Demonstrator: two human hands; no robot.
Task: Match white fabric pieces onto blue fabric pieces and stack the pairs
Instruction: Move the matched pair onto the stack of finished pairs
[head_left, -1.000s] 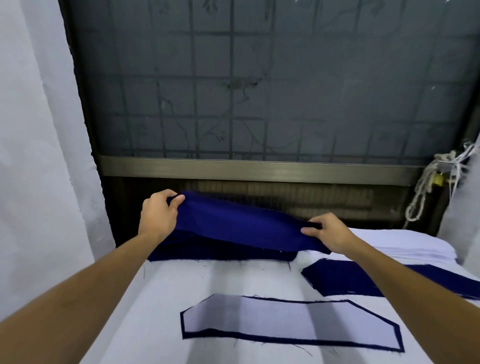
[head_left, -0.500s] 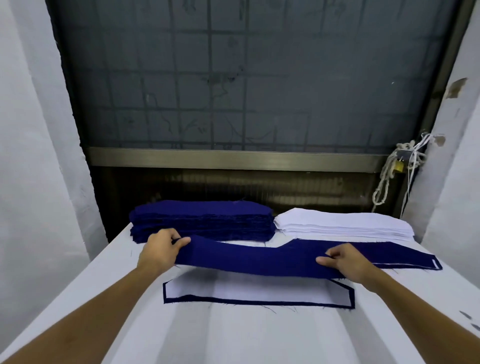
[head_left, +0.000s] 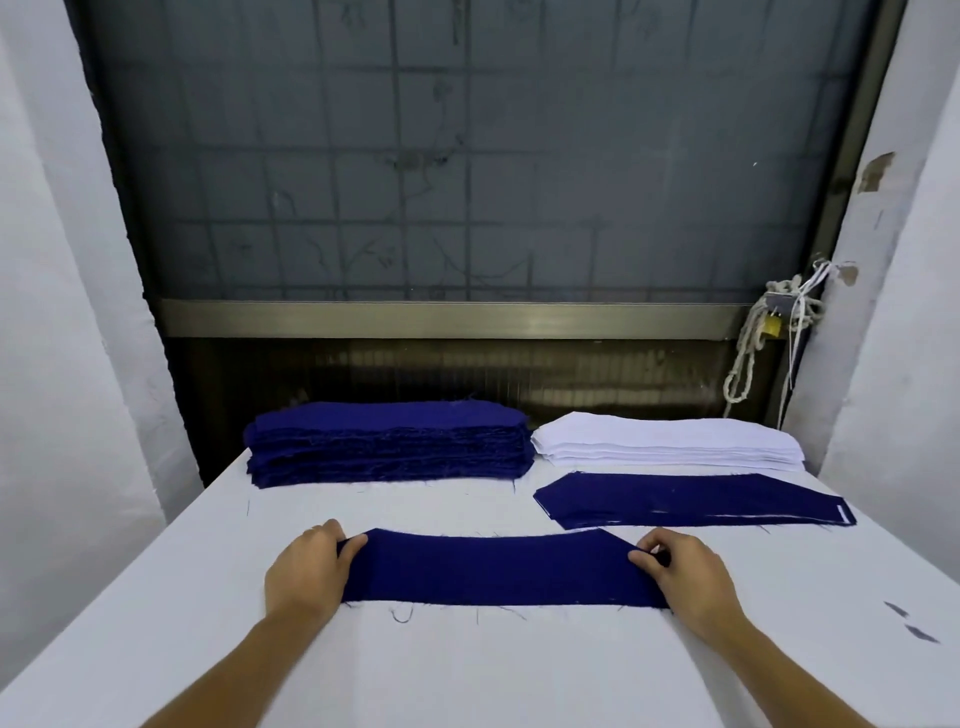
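Observation:
A long blue fabric piece (head_left: 493, 571) lies flat on the white table (head_left: 467, 670) in front of me. My left hand (head_left: 304, 569) pinches its left end and my right hand (head_left: 685, 574) pinches its right end. It hides the white-on-blue pair that lay there. A stack of blue pieces (head_left: 389, 441) stands at the back left. Beside it at the back right is a stack of white pieces (head_left: 670, 439). In front of the white stack lies a separate blue piece (head_left: 691, 501) with a sliver of white at its right end.
Behind the table is a dark metal grille (head_left: 467, 182) with a brass-coloured rail. A knotted white rope and a padlock (head_left: 771, 325) hang at the right. White walls close in on both sides. Small dark scraps (head_left: 911, 623) lie near the table's right edge.
Both hands lifted a blue piece off the back-left stack, carried it toward me and laid it down over the white-on-blue pair. The view has tilted and drawn back.

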